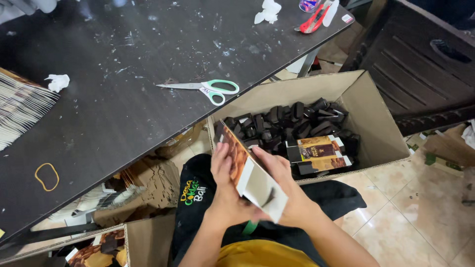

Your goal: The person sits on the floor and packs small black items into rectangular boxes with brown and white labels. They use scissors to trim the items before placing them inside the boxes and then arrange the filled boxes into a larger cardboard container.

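Note:
Both of my hands hold a flat brown printed carton (246,170) with a white inner side, over my lap. My left hand (223,170) grips its left side, fingers curled over the printed face. My right hand (279,175) holds the right side, behind the white flap. Just beyond the carton stands an open cardboard box (381,133) filled with several small black folded boxes (292,123) and a few brown printed ones (319,153).
A dark scratched table (123,99) fills the upper left. On it lie green-handled scissors (208,89), red scissors (311,22), a yellow rubber band (47,176), crumpled paper (58,81) and a stack of flat cartons (20,106). A dark crate (420,64) stands right.

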